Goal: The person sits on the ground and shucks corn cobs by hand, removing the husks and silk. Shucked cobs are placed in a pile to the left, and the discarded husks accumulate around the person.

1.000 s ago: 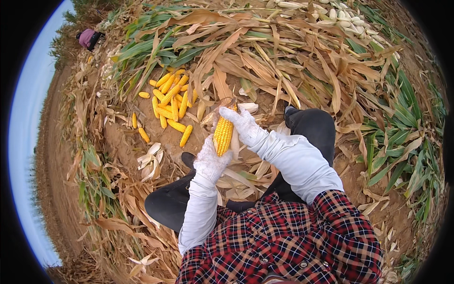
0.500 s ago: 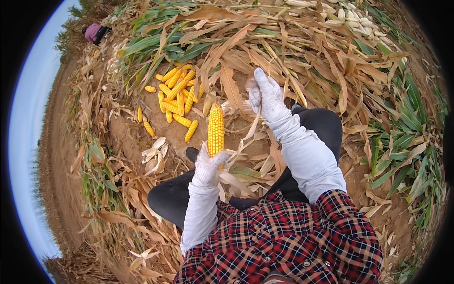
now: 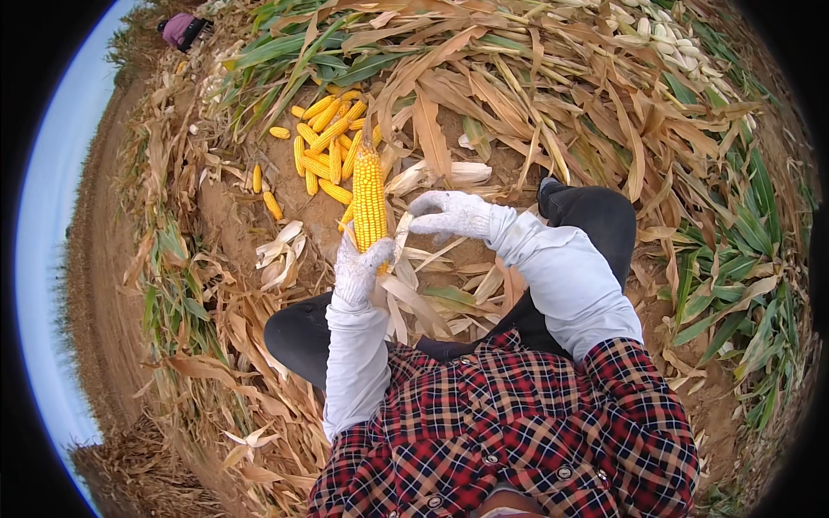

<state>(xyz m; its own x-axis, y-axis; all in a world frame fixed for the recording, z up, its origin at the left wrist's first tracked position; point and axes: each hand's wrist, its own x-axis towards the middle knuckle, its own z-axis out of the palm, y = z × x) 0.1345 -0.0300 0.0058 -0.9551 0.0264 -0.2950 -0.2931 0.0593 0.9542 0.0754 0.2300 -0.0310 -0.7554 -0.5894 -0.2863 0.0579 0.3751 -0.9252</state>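
My gloved left hand (image 3: pixel 355 266) is wrapped round the lower part of a yellow ear of corn (image 3: pixel 369 194), which points up and away from me. Pale husk strips (image 3: pixel 413 302) hang below that hand, at the base of the ear. My right hand (image 3: pixel 453 214), also in a white glove, is just to the right of the ear with its fingers stretched toward it. I see nothing held in it; a thin husk strip (image 3: pixel 401 231) lies close to its fingertips. Beyond the ear is a pile of bare yellow ears (image 3: pixel 332 142) on the soil.
Cut corn stalks with dry leaves (image 3: pixel 509 95) lie across the far side. Green leaves (image 3: pixel 734 259) are at the right. Two loose ears (image 3: pixel 272 205) lie left of the pile, near a discarded husk (image 3: pixel 281 255). Pale unshucked ears (image 3: pixel 665 39) lie far right. Another person (image 3: pixel 183 31) is far left.
My right hand has come down and left from the stalks to beside the ear, its fingers now extended. My left hand and the ear have shifted left and slightly farther away.
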